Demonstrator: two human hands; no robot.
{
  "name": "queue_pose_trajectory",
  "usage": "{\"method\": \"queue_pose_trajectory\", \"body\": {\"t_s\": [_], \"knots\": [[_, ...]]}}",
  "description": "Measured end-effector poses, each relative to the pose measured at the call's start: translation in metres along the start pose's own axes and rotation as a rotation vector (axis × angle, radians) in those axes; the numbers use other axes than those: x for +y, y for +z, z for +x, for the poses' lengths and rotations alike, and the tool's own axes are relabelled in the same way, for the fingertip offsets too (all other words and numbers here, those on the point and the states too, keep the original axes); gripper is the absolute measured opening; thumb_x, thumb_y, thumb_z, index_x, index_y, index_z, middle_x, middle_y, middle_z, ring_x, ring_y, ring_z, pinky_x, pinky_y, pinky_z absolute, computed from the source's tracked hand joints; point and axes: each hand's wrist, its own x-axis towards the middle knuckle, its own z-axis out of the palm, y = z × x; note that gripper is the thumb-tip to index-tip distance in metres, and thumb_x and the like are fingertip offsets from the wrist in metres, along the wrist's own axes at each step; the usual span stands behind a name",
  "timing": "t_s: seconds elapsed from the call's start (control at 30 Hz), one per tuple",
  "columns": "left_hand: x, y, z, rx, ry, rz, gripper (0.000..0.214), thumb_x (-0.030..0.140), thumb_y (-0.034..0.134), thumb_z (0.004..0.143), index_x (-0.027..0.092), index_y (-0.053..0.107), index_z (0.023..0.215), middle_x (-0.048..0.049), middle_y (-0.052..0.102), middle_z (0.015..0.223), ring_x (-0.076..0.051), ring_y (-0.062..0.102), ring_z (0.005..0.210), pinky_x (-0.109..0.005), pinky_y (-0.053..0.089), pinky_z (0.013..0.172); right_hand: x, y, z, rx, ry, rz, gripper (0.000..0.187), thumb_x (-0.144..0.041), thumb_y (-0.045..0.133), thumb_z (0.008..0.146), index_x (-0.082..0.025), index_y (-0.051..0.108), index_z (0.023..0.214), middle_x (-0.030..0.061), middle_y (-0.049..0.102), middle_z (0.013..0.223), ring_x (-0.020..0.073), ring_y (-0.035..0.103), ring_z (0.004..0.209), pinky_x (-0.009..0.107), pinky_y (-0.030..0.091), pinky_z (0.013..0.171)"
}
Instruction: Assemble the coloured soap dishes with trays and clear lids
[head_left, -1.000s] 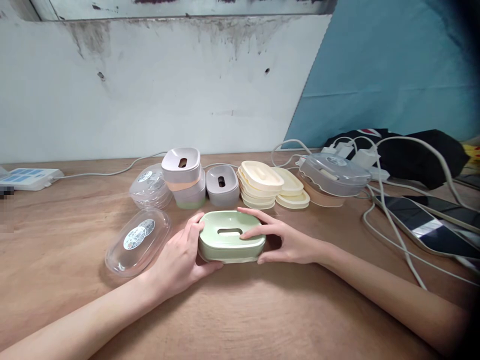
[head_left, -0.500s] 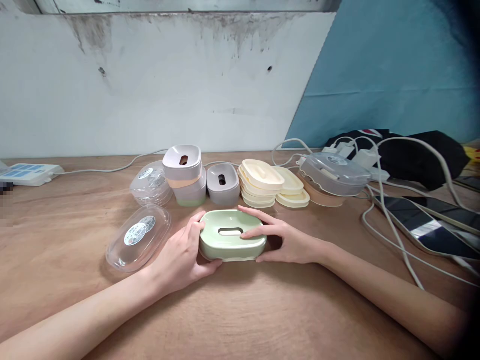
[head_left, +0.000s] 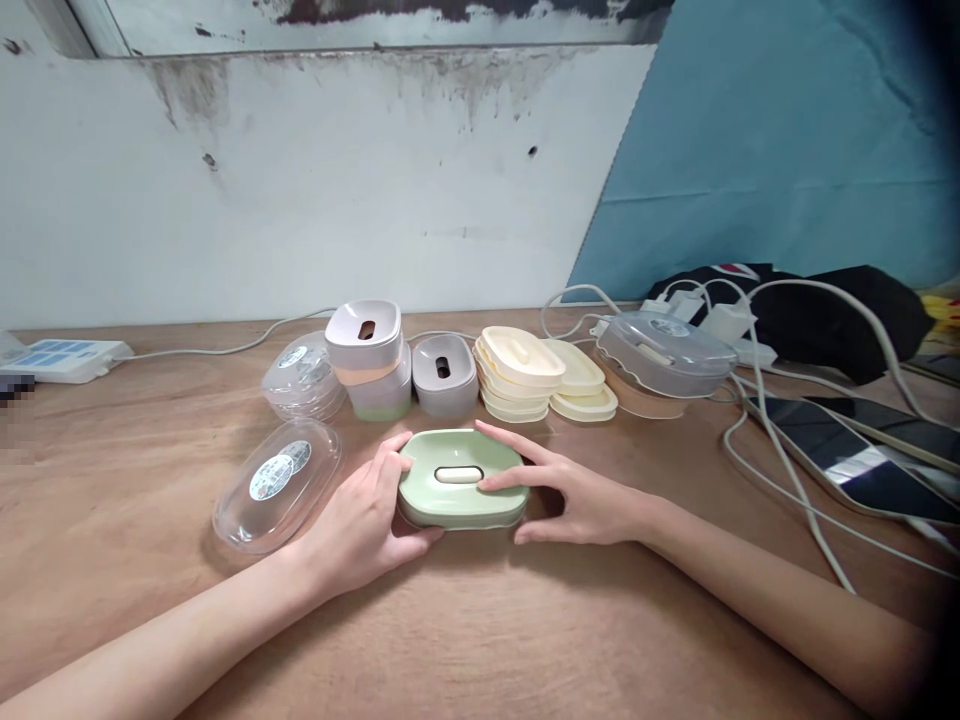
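A light green soap box [head_left: 463, 503] with rounded corners rests on the table in front of me. A cream ridge [head_left: 459, 475] fills the slot in its top. My left hand [head_left: 373, 508] grips its left end, fingers on the far side and thumb along the near lower edge. Across the right end reaches my right hand [head_left: 564, 490], with its index finger on the top beside the slot and another finger at the far edge. Its thumb is near the front right corner; whether it touches is unclear. A clear plastic lid [head_left: 262, 515] with round stickers lies left of my left hand.
Behind stand clear lids [head_left: 300, 375], stacked grey and lilac shells [head_left: 367, 355], a grey shell [head_left: 445, 385] and cream trays [head_left: 521, 365]. Farther right are a clear-lidded grey box [head_left: 667, 355], white cables [head_left: 780, 480] and phones [head_left: 855, 460]. A power strip [head_left: 64, 360] lies far left.
The green shell has settled lower and flatter, and the cream ridge now fills its slot. My right thumb has eased slightly away from the front corner. The view has tilted a little.
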Motion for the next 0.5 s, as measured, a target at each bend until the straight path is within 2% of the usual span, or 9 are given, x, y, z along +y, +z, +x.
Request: {"method": "queue_pose_trajectory", "body": {"t_s": [0.13,0.23,0.33,0.4,0.5], "knots": [[-0.0014,-0.0003,0.0006,0.003,0.007,-0.026,0.051,0.032,0.063,0.073,0.019,0.034,0.112,-0.0184,0.039,0.131,-0.031,0.046,0.117,-0.043,0.047,0.087,-0.0021,0.0015,-0.001,0.011,0.008,0.002,0.037,-0.027,0.059,0.082,-0.023,0.056,0.119,0.0076,0.009,0.151,0.0261,0.024,0.134,0.039,0.029,0.105],[-0.0023,-0.0008,0.0009,-0.019,0.024,-0.013,0.069,0.031,0.063,0.074,0.017,0.024,0.129,-0.0173,0.038,0.132,-0.029,0.044,0.12,-0.042,0.044,0.094,-0.0035,0.0014,-0.0012,0.009,0.009,-0.006,0.035,-0.028,0.056,0.083,-0.023,0.056,0.118,0.0072,0.009,0.151,0.0264,0.024,0.134,0.038,0.03,0.105],[-0.0028,-0.0003,0.0007,-0.067,0.024,0.078,0.075,0.034,0.06,0.076,0.014,0.019,0.135,-0.0195,0.033,0.137,-0.03,0.042,0.122,-0.042,0.042,0.097,-0.004,0.0011,-0.001,-0.018,0.019,-0.035,0.036,-0.028,0.055,0.084,-0.025,0.054,0.119,0.0058,0.006,0.151,0.0255,0.025,0.134,0.037,0.032,0.103],[-0.0023,-0.0002,0.0014,-0.106,0.023,0.159,0.076,0.038,0.058,0.078,0.01,0.019,0.137,-0.0218,0.028,0.14,-0.031,0.038,0.125,-0.042,0.04,0.099,-0.0032,0.0017,-0.0005,-0.014,0.045,-0.06,0.051,-0.029,0.057,0.082,-0.026,0.041,0.13,0.0065,0.003,0.152,0.0249,0.022,0.135,0.038,0.032,0.104],[0.0011,-0.0043,0.0028,-0.142,0.051,0.291,0.081,0.046,0.056,0.08,0.004,0.019,0.138,-0.0245,0.026,0.142,-0.033,0.028,0.131,-0.044,0.034,0.103,-0.001,0.0037,0.0009,0.026,0.104,-0.078,0.082,-0.032,0.062,0.077,-0.023,0.012,0.142,0.0107,0.007,0.151,0.0252,0.016,0.136,0.042,0.025,0.108]]}}
